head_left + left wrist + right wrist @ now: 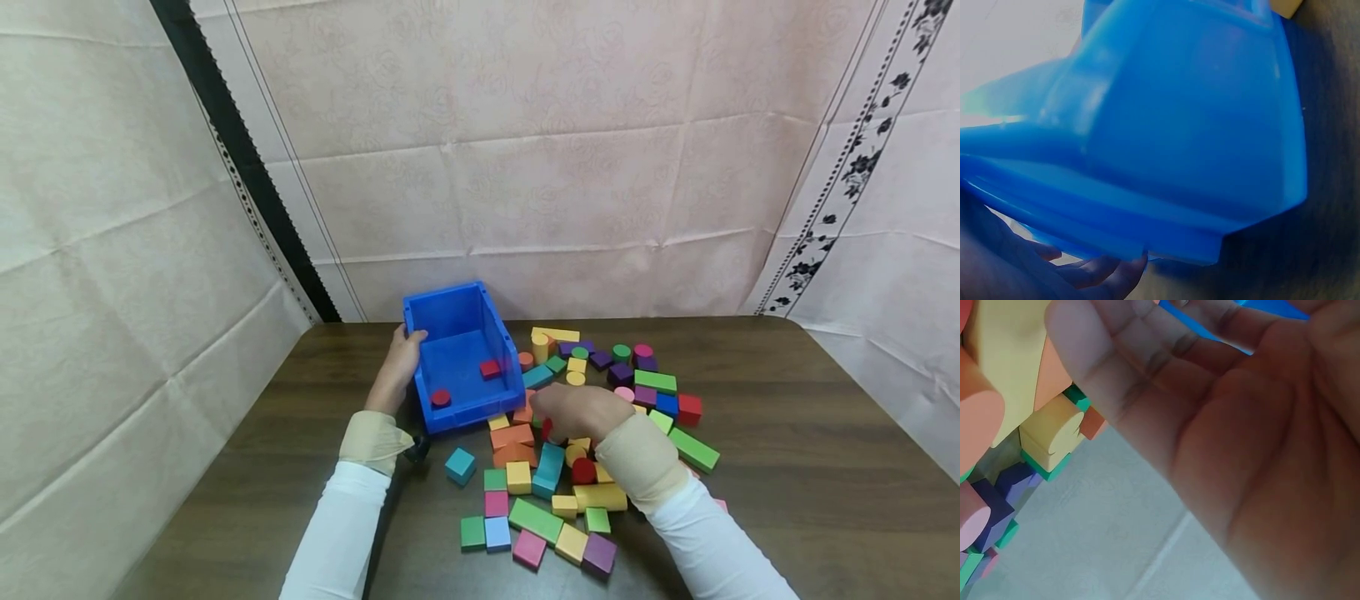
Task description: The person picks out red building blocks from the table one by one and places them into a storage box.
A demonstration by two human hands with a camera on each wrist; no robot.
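My left hand [400,367] grips the left rim of a blue plastic bin [501,333], thumb over the edge and fingers along its outside. The bin is tilted toward me; inside lie a red disc [440,398] and a small red block [490,369]. In the left wrist view the bin's outer wall [1191,125] fills most of the picture. My right hand [581,410] is over the spread of wooden blocks, right of the bin, with its fingers bent downward. At its fingertips it pinches a red block [546,429], mostly covered by the hand; the right wrist view leaves the tips out.
Colored blocks cover the table's middle and right: a green bar [693,450], a red cube [689,409], a red cylinder [583,472], a teal block [548,471] and several others. A lone blue cube [461,466] sits before the bin. Pale cloth [525,167] hangs behind the table.
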